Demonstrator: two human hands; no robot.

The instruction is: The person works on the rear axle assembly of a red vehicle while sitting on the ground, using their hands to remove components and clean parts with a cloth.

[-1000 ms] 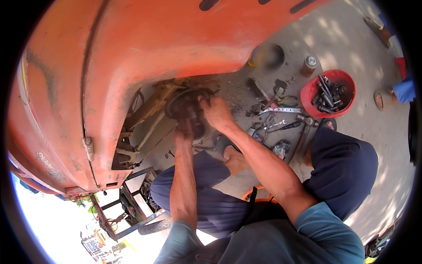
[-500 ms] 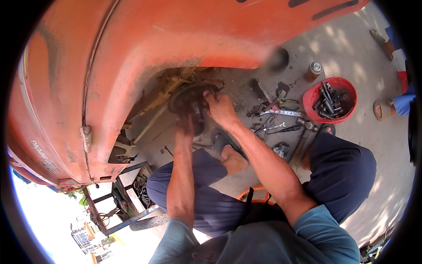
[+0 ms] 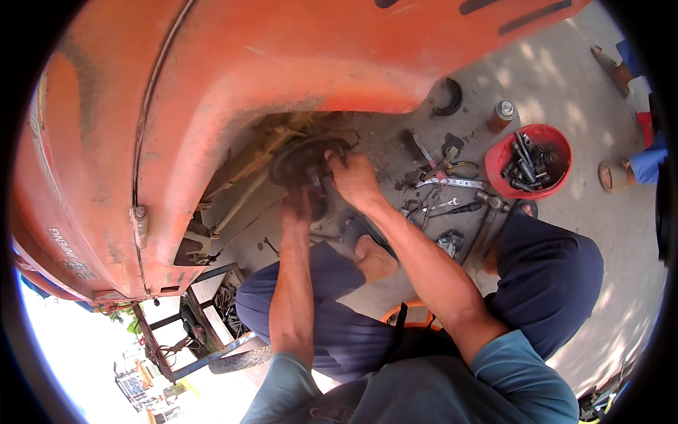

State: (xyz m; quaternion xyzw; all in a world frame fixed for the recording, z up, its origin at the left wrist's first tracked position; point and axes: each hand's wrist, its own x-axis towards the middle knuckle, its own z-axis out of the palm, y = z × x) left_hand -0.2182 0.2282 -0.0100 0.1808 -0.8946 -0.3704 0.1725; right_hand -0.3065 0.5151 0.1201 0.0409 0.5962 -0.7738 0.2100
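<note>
1. A red tub (image 3: 497, 178) on the concrete floor (image 3: 558, 240), filled with metal sockets (image 3: 525, 161).
2. A brown spray can (image 3: 502, 117) standing upright, just beyond the tub.
3. A dark curved band (image 3: 450, 110) near the can.
4. A long silver wrench (image 3: 455, 182), with pliers (image 3: 464, 168) just beside it.
5. A hammer (image 3: 487, 216) lying near the tub.
6. At far right, a bystander's sandalled foot (image 3: 616, 176) below a blue trouser leg (image 3: 648, 167).

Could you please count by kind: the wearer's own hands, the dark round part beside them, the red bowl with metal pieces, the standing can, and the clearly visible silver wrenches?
Left hand and right hand: 2
Dark round part: 1
Red bowl: 1
Can: 1
Silver wrenches: 2
Total: 7
</note>
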